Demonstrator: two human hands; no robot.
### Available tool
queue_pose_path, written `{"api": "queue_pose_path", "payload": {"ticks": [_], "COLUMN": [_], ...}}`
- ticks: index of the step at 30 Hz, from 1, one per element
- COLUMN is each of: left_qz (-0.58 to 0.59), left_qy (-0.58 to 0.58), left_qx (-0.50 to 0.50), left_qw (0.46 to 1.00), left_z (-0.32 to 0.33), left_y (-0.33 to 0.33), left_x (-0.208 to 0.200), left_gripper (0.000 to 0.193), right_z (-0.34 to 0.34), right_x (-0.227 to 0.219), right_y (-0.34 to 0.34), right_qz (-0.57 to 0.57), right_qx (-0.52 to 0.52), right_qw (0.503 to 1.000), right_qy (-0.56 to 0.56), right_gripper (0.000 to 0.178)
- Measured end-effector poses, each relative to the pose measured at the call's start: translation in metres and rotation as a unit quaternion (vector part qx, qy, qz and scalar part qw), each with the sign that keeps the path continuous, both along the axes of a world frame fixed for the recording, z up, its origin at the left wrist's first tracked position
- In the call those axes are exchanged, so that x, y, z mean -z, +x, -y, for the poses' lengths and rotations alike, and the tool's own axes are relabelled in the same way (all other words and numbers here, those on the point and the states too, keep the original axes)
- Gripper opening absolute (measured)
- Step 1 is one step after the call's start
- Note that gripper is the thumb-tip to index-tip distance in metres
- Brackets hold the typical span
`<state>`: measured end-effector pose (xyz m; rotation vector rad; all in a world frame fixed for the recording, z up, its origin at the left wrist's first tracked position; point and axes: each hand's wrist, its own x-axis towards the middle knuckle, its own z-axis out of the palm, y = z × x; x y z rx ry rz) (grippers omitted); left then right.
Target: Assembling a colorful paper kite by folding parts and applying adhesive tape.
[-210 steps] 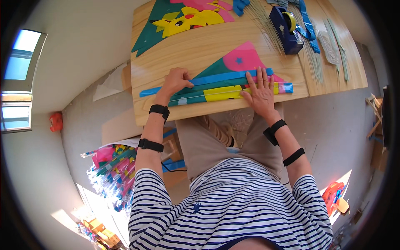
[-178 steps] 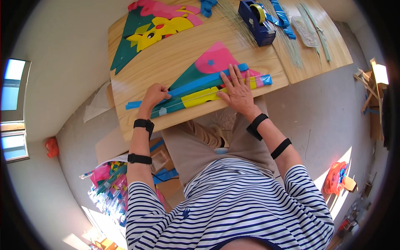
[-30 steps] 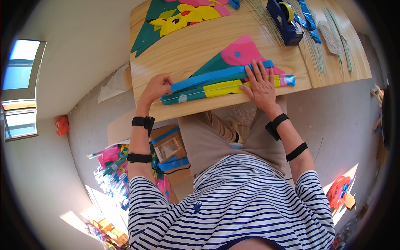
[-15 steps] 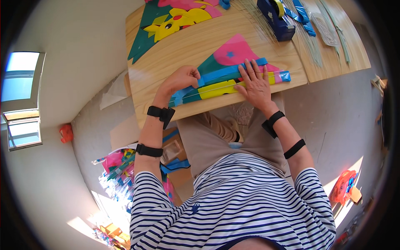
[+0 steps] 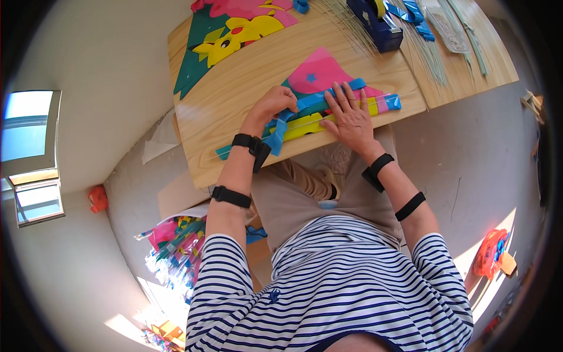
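A folded, printed kite sail (image 5: 316, 67) in pink, green and yellow lies along the near edge of the table, with a thin pale rod (image 5: 308, 123) running lengthwise on it. Across it stretches a blue plastic ribbon (image 5: 314, 103). My left hand (image 5: 274, 104) is closed in a pinch on that ribbon, and its loose end drops below the fingers toward the table edge. Flat on the sail's right part, my right hand (image 5: 353, 120) presses down with spread fingers, the fingertips over the ribbon. The ribbon under the left fingertips is hidden.
More printed sails (image 5: 234, 38) lie at the far left of the wooden table (image 5: 229, 105). A dark blue tape dispenser (image 5: 378, 29), thin rods (image 5: 337, 26) and a clear plastic tray (image 5: 448, 29) occupy the far right. Wrapped colourful pieces (image 5: 176, 246) stand low on my left.
My left hand has slid right along the ribbon, closer to my right hand. The ribbon's left end has come away from the sail's left tip. My right hand stays flat.
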<state>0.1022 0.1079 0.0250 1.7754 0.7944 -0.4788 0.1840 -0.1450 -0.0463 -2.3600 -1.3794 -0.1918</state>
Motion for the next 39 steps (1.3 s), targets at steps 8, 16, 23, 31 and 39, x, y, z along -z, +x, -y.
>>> {"api": "queue_pose_path", "payload": {"ticks": [8,16,23,31,39], "left_qz": [0.021,0.027,0.034,0.022,0.040], "left_qy": [-0.017,0.002,-0.055,-0.058,-0.063], "left_qx": [-0.038,-0.056,-0.117,-0.064,-0.072], "left_qw": [0.999,0.998,0.991,0.996,0.995], "left_z": [0.005,0.011,0.013,0.004,0.008], "left_y": [0.000,0.002,-0.003,-0.007,-0.008], "left_x": [0.004,0.007,-0.001,0.005,0.005], "left_gripper": [0.018,0.016,0.010,0.025,0.028], "right_z": [0.000,0.000,0.001,0.000,0.000], "right_x": [-0.001,0.000,0.000,0.000,0.000], "right_y": [0.000,0.000,0.000,0.000,0.001], "right_qz": [-0.002,0.000,-0.003,-0.005,-0.003], "right_qx": [0.003,0.003,0.003,0.001,0.000], "right_qw": [1.000,1.000,1.000,1.000,1.000], "right_qy": [-0.002,-0.010,-0.013,0.002,0.005], "right_gripper": [0.075,0.076,0.076,0.075,0.076]}}
